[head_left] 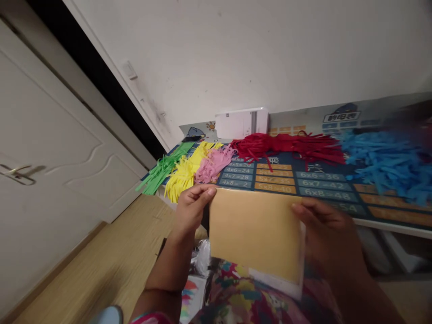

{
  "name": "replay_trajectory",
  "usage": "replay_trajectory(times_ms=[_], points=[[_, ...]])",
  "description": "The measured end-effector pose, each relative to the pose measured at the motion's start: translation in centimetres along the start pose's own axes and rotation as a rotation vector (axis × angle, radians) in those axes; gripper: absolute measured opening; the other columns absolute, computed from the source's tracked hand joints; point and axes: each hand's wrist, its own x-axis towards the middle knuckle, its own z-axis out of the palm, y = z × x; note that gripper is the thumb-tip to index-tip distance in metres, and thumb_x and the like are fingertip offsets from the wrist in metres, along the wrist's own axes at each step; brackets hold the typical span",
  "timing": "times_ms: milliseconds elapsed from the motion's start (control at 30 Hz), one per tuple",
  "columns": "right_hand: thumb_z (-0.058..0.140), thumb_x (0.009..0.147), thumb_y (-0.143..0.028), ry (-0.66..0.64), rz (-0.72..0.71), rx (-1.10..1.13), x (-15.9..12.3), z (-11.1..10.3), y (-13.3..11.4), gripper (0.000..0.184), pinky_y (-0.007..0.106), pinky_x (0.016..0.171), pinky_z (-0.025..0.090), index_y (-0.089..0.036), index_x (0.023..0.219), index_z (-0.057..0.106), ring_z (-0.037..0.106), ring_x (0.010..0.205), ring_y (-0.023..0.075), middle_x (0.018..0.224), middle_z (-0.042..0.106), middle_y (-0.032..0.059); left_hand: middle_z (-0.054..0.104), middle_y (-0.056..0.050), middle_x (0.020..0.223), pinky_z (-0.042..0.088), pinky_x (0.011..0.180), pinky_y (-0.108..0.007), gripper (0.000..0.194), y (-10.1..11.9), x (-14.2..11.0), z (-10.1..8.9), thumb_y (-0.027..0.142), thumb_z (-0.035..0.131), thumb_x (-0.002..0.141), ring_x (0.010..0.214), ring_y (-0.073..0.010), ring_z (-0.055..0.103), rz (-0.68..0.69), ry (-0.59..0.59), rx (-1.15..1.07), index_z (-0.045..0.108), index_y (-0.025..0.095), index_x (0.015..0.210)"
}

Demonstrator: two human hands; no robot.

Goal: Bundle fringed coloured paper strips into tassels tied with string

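Observation:
A flat tan sheet of paper (pixel 254 229) hangs upright between both hands at the table's front edge. My left hand (pixel 191 207) pinches its upper left corner between thumb and fingers. The upper right side is gripped by my right hand (pixel 332 234), thumb in front, slightly blurred. A whitish layer shows along the sheet's lower right edge; I cannot tell if it is a second sheet. Beyond the paper lie fringed paper bundles: green (pixel 167 168), yellow (pixel 189 168), pink (pixel 215 164), red (pixel 286 146) and blue (pixel 388 157).
The table wears a printed multiplication mat (pixel 236 177). A white box (pixel 241 123) leans by the wall. To the left are a white door (pixel 60 157) and wood-look floor (pixel 135 252). Clear plastic wrapping (pixel 202 257) shows below the left wrist.

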Motion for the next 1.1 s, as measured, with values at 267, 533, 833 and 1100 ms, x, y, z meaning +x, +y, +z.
replay_trajectory(times_ms=[267,533,833,1100], points=[[0.065,0.085,-0.05,-0.06,-0.086,-0.094,-0.3,0.7,-0.7,0.031,0.027,0.064,0.05,-0.022,0.084,0.077,0.065,0.07,0.0189,0.071,0.069,-0.0002,0.079,-0.008,0.087,0.056,0.078,-0.036,0.034,0.2,0.2,-0.7,0.051,0.075,0.077,0.084,-0.0242,0.072,0.134,0.114,0.256,0.079,0.019,0.09],[0.058,0.092,-0.046,-0.146,-0.399,-0.397,-0.5,1.3,-0.5,0.028,0.029,0.064,0.052,-0.026,0.086,0.077,0.068,0.068,0.0205,0.078,0.075,0.0013,0.079,-0.007,0.097,0.047,0.1,-0.039,0.02,3.5,-2.2,3.7,0.034,0.064,0.094,0.094,-0.0214,0.072,0.661,-0.467,0.77,0.076,0.022,0.104],[0.053,0.097,-0.029,-0.236,-0.829,-0.546,-0.2,0.9,-0.2,0.02,0.03,0.069,0.051,-0.026,0.097,0.072,0.07,0.073,0.0174,0.082,0.075,-0.0002,0.075,-0.007,0.083,0.054,0.07,-0.023,0.013,2.7,-1.8,4.6,0.024,0.069,0.091,0.076,-0.0137,0.069,0.71,-0.498,0.482,0.078,0.015,0.09],[0.054,0.097,-0.031,-0.146,-0.739,-0.55,-1.1,1.5,-0.4,0.021,0.029,0.064,0.051,-0.025,0.096,0.074,0.07,0.07,0.0186,0.08,0.076,0.0006,0.075,-0.006,0.08,0.053,0.076,-0.03,0.006,2.1,-2.0,5.2,0.019,0.067,0.091,0.075,-0.0143,0.067,0.98,-0.401,0.505,0.07,0.016,0.088]])
